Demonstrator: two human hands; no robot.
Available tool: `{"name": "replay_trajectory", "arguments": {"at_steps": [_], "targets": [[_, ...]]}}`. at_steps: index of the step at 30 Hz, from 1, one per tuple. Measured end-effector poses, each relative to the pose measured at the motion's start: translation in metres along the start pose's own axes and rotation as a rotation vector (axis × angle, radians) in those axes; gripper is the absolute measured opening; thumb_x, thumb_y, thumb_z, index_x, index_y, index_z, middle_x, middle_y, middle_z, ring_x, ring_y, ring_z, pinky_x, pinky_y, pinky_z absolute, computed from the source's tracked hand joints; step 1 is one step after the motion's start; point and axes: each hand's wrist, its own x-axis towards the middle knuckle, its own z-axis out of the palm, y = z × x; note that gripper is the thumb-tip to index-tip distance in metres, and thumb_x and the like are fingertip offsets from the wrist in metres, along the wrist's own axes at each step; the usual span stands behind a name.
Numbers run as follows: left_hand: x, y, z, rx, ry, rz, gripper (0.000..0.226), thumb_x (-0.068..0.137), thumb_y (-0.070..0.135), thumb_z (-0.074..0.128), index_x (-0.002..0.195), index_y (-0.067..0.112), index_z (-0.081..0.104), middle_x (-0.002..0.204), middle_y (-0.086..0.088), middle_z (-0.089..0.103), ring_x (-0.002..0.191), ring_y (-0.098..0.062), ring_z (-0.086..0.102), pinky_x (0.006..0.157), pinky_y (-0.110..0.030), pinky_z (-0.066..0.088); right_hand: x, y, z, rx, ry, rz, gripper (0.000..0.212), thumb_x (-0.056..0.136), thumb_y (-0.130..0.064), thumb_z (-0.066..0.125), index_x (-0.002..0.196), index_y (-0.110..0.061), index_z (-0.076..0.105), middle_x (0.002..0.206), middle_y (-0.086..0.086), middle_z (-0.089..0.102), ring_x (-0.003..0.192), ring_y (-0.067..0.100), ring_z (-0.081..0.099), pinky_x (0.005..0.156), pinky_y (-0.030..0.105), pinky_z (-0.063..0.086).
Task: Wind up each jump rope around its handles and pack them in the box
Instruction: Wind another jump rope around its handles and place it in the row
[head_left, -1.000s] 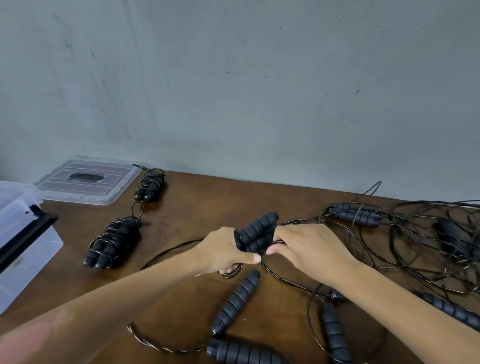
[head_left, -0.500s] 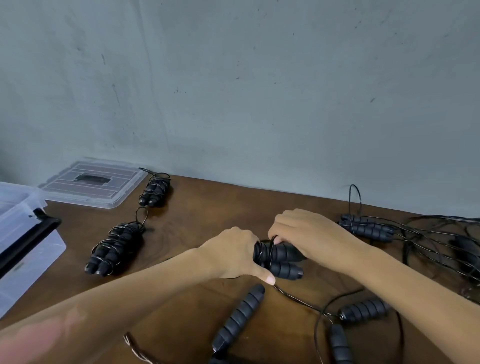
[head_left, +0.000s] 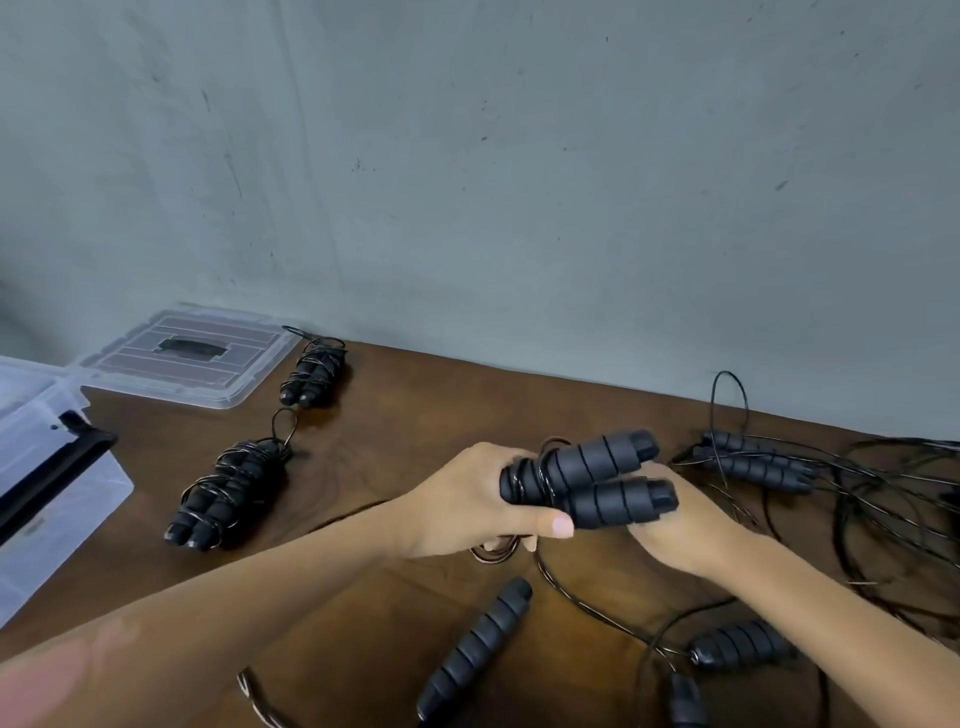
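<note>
Against the grey wall (head_left: 519, 156) runs a brown wooden counter (head_left: 415, 415), and at its far left sits a clear plastic box (head_left: 47, 467) with a black latch, its clear lid (head_left: 192, 358) lying flat just beyond it. To the far right a tangle of loose ropes (head_left: 857, 499) spreads over the wood, a pair of black handles (head_left: 753, 462) lying in it. Left of the middle two wound bundles rest apart from each other: the near bundle (head_left: 228, 493) and the far bundle (head_left: 314, 371) beside the lid.

In the middle, above the counter, the left hand (head_left: 467, 504) has its grip clenched round the rope-wrapped end of a pair of foam handles (head_left: 597, 478), thumb laid along the underside; their free ends point right. The right hand (head_left: 675, 525) is tucked under and behind those handles; I cannot tell how its grip stands. A thin cord (head_left: 582, 603) trails down from the hands to the near edge, passing a loose handle (head_left: 478, 649) and ending at another handle (head_left: 737, 647) to the right.
</note>
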Motion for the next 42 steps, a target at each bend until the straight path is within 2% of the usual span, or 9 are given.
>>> {"name": "replay_trajectory", "arguments": {"at_steps": [4,8,10,16,21,27,30,37,42], "targets": [[-0.002,-0.009,-0.002,-0.149,0.155,-0.071,0.028,0.097,0.026,0.073,0.109,0.002,0.065,0.077,-0.018,0.068,0.047,-0.017,0.047,0.043,-0.02,0.035,-0.003,-0.004,0.016,0.08,0.039,0.03,0.022,0.109,-0.029,0.034,0.092,-0.032,0.047,0.078,-0.013,0.049,0.074,0.008,0.052,0.067,0.023,0.039],[-0.002,-0.02,-0.009,-0.266,0.276,-0.157,0.034,0.095,0.04,0.071,0.104,0.007,0.064,0.081,-0.022,0.07,0.047,-0.02,0.045,0.042,-0.022,0.03,-0.002,0.005,0.02,0.084,0.057,0.036,0.029,0.107,-0.046,0.027,0.097,-0.03,0.05,0.078,-0.014,0.052,0.076,0.005,0.054,0.072,0.03,0.049],[0.001,-0.028,-0.01,-0.326,0.331,-0.197,0.039,0.093,0.045,0.071,0.104,0.008,0.064,0.081,-0.022,0.07,0.047,-0.02,0.044,0.043,-0.023,0.028,-0.006,0.008,0.02,0.047,0.06,0.039,0.034,0.107,-0.049,0.028,0.089,-0.027,0.048,0.079,-0.012,0.056,0.077,0.007,0.056,0.073,0.035,0.051],[0.013,-0.044,-0.008,-0.329,0.477,-0.378,0.045,0.095,0.047,0.071,0.114,0.006,0.064,0.084,-0.019,0.075,0.042,-0.016,0.044,0.043,-0.022,0.036,-0.011,0.008,0.006,-0.02,0.075,0.08,0.032,0.109,-0.043,0.033,0.131,-0.034,0.055,0.117,-0.021,0.063,0.103,0.003,0.062,0.086,0.024,0.053],[0.027,-0.056,-0.006,-0.229,0.482,-0.406,0.043,0.094,0.045,0.074,0.113,0.008,0.064,0.077,-0.014,0.074,0.043,-0.019,0.044,0.045,-0.025,0.038,-0.006,0.001,-0.008,-0.069,0.091,0.058,0.036,0.11,-0.035,0.035,0.142,-0.03,0.051,0.128,-0.016,0.061,0.109,0.003,0.061,0.088,0.019,0.05],[0.042,-0.06,-0.008,0.173,0.391,-0.458,0.046,0.083,0.056,0.08,0.104,0.018,0.064,0.078,-0.01,0.078,0.041,-0.013,0.054,0.052,-0.027,0.048,0.012,-0.004,-0.019,-0.168,0.167,-0.065,0.036,0.094,-0.001,0.06,0.126,-0.016,0.065,0.104,-0.001,0.068,0.092,0.018,0.065,0.07,0.036,0.057],[0.048,-0.055,-0.011,0.365,0.278,-0.472,0.05,0.081,0.061,0.08,0.1,0.018,0.062,0.081,-0.004,0.076,0.049,-0.012,0.057,0.06,-0.031,0.053,0.021,-0.006,-0.022,-0.15,0.213,-0.11,0.038,0.08,0.007,0.074,0.11,-0.016,0.07,0.091,-0.005,0.067,0.083,0.016,0.064,0.057,0.028,0.053],[0.048,-0.032,-0.018,0.533,0.133,-0.369,0.044,0.078,0.062,0.081,0.095,0.027,0.059,0.088,0.002,0.071,0.08,-0.017,0.069,0.075,-0.034,0.058,0.041,-0.014,-0.048,-0.138,0.216,-0.165,0.006,0.098,-0.017,0.065,0.101,-0.023,0.065,0.09,-0.014,0.06,0.086,0.005,0.048,0.067,0.025,0.043],[0.037,-0.015,-0.026,0.65,0.023,-0.213,0.043,0.08,0.061,0.08,0.088,0.029,0.053,0.072,0.005,0.062,0.058,-0.011,0.056,0.059,-0.029,0.047,0.057,-0.011,-0.066,0.142,0.172,-0.022,0.005,0.094,-0.035,0.068,0.096,-0.031,0.066,0.091,-0.018,0.065,0.087,0.004,0.056,0.07,0.02,0.04]]}}
